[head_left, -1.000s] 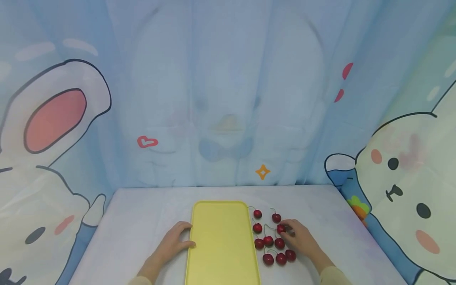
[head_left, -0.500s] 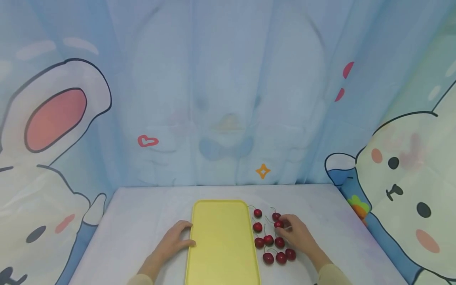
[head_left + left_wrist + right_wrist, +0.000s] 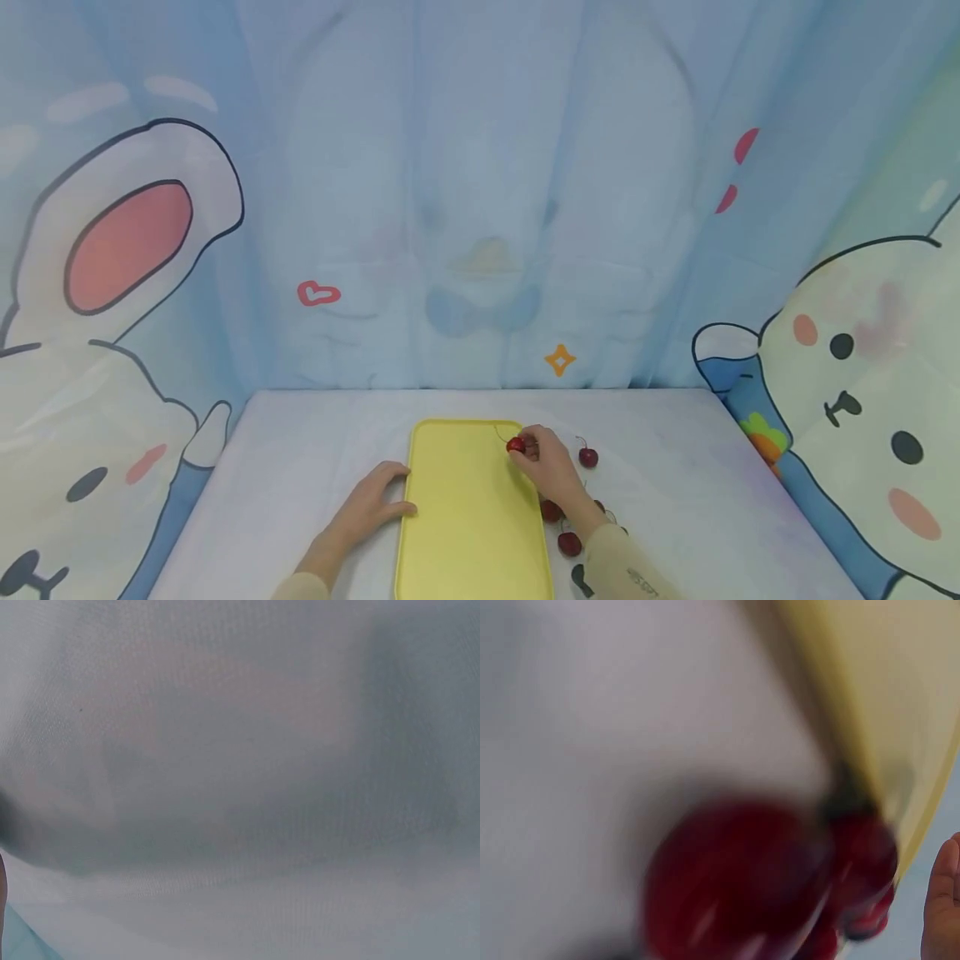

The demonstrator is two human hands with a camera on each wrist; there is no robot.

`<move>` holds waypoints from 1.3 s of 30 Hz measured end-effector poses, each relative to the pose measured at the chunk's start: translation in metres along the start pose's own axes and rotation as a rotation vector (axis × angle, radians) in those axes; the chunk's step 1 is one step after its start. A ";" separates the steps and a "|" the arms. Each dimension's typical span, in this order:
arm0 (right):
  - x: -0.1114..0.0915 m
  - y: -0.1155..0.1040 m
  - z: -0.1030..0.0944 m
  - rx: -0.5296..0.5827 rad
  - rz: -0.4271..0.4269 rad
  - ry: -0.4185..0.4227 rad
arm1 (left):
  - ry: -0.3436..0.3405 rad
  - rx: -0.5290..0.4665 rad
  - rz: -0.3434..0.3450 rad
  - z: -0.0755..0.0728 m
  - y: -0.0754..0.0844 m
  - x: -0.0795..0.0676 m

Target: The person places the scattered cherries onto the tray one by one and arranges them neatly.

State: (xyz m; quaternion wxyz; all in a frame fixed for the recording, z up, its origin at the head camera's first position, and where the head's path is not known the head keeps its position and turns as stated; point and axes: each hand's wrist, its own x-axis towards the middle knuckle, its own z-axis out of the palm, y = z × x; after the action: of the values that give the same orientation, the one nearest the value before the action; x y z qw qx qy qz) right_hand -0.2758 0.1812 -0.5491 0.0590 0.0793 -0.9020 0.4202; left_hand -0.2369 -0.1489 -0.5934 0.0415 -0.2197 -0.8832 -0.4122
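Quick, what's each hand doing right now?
Left hand: open, touching the yellow rectangular tray.
Right hand: closed, pinching a shiny, round red cherry.

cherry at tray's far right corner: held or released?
Held: in the head view, the right hand pinches the cherry. Can't tell whether it touches the yellow tray.

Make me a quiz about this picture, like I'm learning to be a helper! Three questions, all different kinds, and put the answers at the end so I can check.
1. What colour is the tray that the left hand touches?
A) blue
B) green
C) yellow

2. True or false: the right hand pinches a cherry.

3. Fill in the missing word: in the head view, the loose cherries lie on the table, on the ____ side of the tray.

Key:
1. C, yellow
2. True
3. right
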 end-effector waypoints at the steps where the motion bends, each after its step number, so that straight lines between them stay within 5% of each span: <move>1: 0.002 -0.006 0.007 0.013 -0.006 -0.011 | -0.004 0.000 -0.002 -0.001 0.000 0.000; 8: 0.013 -0.026 0.053 -0.001 -0.032 -0.033 | 0.000 0.007 0.018 -0.003 0.000 0.001; 19: 0.019 -0.043 0.099 0.024 0.014 0.013 | 0.027 0.019 0.045 0.000 -0.002 0.001; 26: 0.020 -0.052 0.116 -0.005 0.060 0.052 | -0.013 0.019 0.028 0.005 -0.004 0.005; 39: 0.025 -0.063 0.127 -0.013 0.082 0.070 | 0.014 0.050 0.059 0.000 -0.004 0.004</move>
State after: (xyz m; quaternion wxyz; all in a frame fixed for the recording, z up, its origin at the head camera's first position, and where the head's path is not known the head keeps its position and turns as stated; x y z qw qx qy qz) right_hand -0.2931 0.0420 -0.5790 0.0736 0.0273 -0.9046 0.4189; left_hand -0.2422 -0.1496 -0.5957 0.0652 -0.2419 -0.8861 -0.3900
